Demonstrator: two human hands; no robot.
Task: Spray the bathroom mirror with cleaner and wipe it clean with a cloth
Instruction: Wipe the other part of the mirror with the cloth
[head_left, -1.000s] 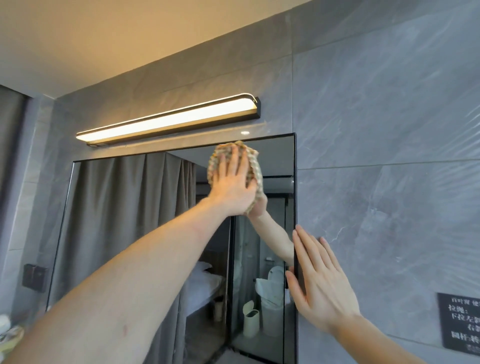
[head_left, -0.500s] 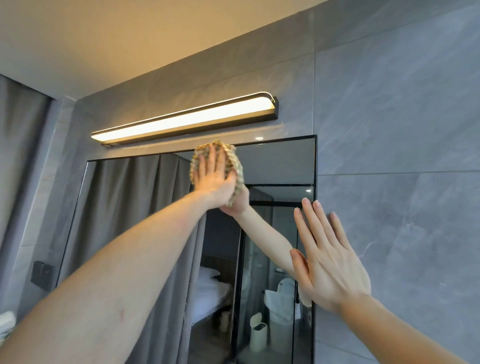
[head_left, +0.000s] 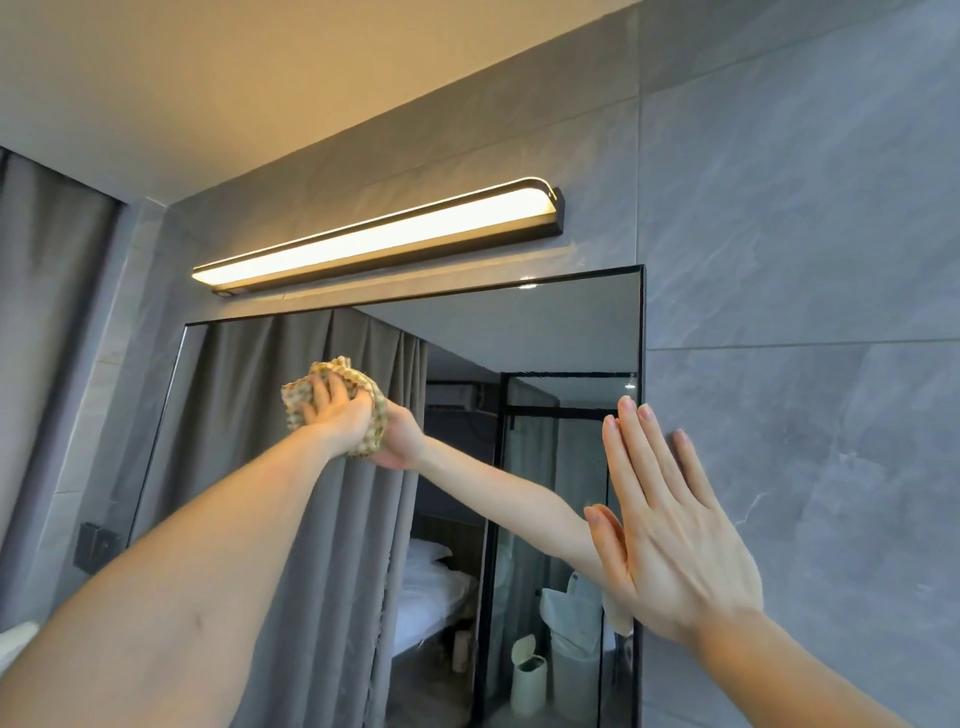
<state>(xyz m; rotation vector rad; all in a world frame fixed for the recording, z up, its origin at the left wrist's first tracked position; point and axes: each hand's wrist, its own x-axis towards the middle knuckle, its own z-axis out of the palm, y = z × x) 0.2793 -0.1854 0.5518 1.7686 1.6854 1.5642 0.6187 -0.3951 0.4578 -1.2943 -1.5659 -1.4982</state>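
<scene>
**Wiping high on the mirror: where it could slip**

Nearest the viewer, the right hand (head_left: 670, 530) lies flat with straight fingers, holding nothing, spread across the mirror's right edge so that part rests over the glass and part over the grey wall tile (head_left: 800, 260) beside it. Whether the palm actually bears on the surface cannot be told. If it does, it may leave fresh prints on the bathroom mirror (head_left: 545, 332) close to that edge, and a patch there would need a second pass.

Further in, the left hand (head_left: 337, 415) presses a bunched checked cloth (head_left: 363, 395) against the glass, left of the mirror's middle and below its top edge; its grip is partly curled, fingers over the wad. With the arm at full stretch, the pressure is probably uneven, so streaks are likely, and the loose bundle could slide out from under the fingers. The strip of glass directly under the top edge, above the cloth, could be missed.

Furthest, above the mirror's top edge, the lit wall lamp (head_left: 379, 239) glows; its glare may hide smears.

No spray bottle is in view. No brand, label or readable writing appears anywhere.
</scene>
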